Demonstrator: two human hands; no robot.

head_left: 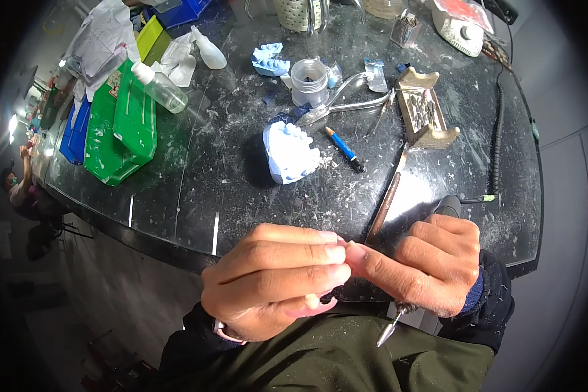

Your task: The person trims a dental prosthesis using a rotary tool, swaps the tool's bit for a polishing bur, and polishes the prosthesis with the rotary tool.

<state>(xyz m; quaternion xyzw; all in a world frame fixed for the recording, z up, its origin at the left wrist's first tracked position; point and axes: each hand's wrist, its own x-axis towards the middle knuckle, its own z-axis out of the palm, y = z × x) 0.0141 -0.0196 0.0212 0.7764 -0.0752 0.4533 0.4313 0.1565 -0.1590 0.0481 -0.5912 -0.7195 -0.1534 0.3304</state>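
Observation:
Close to the table's front edge, my left hand (268, 277) is closed around a pink denture piece (315, 307) with a few tooth-coloured parts; the fingers cover much of it. Its fingertips meet the extended index finger of my right hand (431, 264). My right hand grips a dark rotary handpiece (448, 205), whose pointed metal bur (387, 334) sticks out below the palm, apart from the denture. A brown-handled spatula (385, 206) lies just beyond both hands. Farther back stand a pale blue-white dental cast (291, 153) and a blue pencil (345, 149) lying beside it.
Pliers (346, 104), a clear jar (309, 81), a blue dental cast (270, 60) and a bur holder (421, 108) are behind. Green trays (121, 127) and a spray bottle (160, 86) lie left. A coiled cord (498, 130) runs along the right. White dust is scattered about.

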